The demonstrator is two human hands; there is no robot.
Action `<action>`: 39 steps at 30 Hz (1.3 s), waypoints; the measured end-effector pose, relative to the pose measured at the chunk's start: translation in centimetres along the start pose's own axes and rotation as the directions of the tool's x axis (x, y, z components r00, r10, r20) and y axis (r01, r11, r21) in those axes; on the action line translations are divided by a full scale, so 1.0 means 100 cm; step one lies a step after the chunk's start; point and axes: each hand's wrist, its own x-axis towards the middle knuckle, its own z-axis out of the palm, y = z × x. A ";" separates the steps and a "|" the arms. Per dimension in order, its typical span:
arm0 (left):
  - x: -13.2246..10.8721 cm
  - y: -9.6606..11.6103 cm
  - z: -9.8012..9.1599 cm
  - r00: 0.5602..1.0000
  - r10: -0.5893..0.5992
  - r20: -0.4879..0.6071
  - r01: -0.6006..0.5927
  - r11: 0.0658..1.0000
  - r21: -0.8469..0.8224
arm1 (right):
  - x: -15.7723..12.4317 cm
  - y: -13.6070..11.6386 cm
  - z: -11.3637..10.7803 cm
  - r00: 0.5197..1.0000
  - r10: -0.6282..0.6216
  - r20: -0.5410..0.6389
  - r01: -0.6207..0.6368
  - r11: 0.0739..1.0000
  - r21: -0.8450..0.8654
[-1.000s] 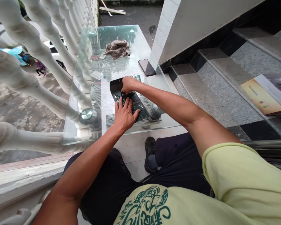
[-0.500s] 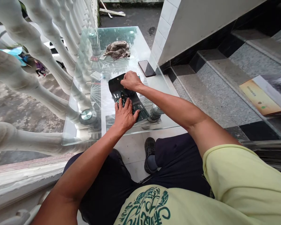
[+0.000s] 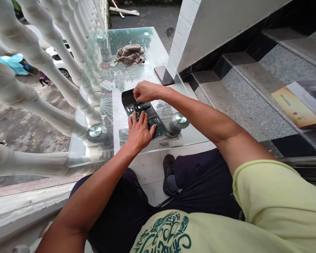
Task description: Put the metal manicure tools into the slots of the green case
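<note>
An unfolded dark manicure case (image 3: 126, 99) lies on the glass table, with small metal tools (image 3: 158, 127) tucked in its lower panel. Flat on the case's near part rests my left hand (image 3: 140, 131), fingers spread, covering some of the tools. Over the upper flap is my right hand (image 3: 146, 92), its fingers curled closed. Whatever those fingers hold, if anything, is hidden from the camera. Between both hands, black-handled tools (image 3: 143, 107) show in the middle of the case.
On the glass table (image 3: 121, 37) lie a crumpled brown cloth (image 3: 130, 55), a phone (image 3: 164, 76) and a white card (image 3: 107, 84). Round metal-topped legs (image 3: 179, 120) support it. White balusters (image 3: 42, 31) line the left; stone steps (image 3: 237, 91) rise at right, bearing a printed box (image 3: 295, 105).
My right hand has shifted slightly toward the left and down over the flap, covering the snap button more. My left hand stays flat on the case. The view has shifted slightly.
</note>
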 end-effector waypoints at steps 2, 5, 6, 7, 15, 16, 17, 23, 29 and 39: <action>0.000 0.000 0.000 1.000 -0.003 0.002 0.003 1.000 -0.004 | 0.001 -0.004 0.005 0.991 -0.077 0.106 0.092 0.986 -0.139; -0.001 0.001 -0.001 1.000 -0.006 0.006 0.006 1.000 -0.002 | 0.006 -0.005 0.011 0.974 -0.100 0.201 0.157 0.945 -0.287; -0.001 0.001 -0.001 1.000 -0.004 0.005 0.004 1.000 -0.001 | 0.007 -0.005 0.012 0.972 -0.099 0.215 0.166 0.932 -0.322; -0.001 0.001 -0.001 1.000 -0.003 0.003 0.003 1.000 0.000 | 0.009 -0.004 0.014 0.970 -0.101 0.221 0.176 0.918 -0.354; -0.001 0.001 0.000 1.000 -0.004 0.014 0.004 1.000 0.005 | 0.008 -0.001 0.024 0.952 -0.219 0.216 0.293 0.855 -0.428; -0.001 0.000 0.000 1.000 -0.007 0.012 0.006 1.000 0.005 | 0.007 -0.001 0.025 0.946 -0.236 0.224 0.312 0.851 -0.422; -0.001 0.000 0.000 1.000 -0.009 0.010 0.009 1.000 0.006 | 0.006 0.000 0.026 0.941 -0.253 0.225 0.327 0.849 -0.414; -0.001 -0.003 -0.002 1.000 0.012 0.007 -0.012 0.999 0.030 | 0.006 0.017 0.005 0.926 -0.375 0.040 0.366 0.867 -0.339; -0.005 -0.012 -0.012 0.998 0.026 0.062 -0.030 0.997 0.067 | 0.041 0.051 -0.047 0.917 -0.388 -0.092 0.306 0.832 -0.462; -0.025 -0.039 -0.021 0.985 0.051 0.162 -0.069 0.992 0.104 | 0.088 0.078 -0.012 0.815 -0.455 0.360 0.570 0.516 -0.639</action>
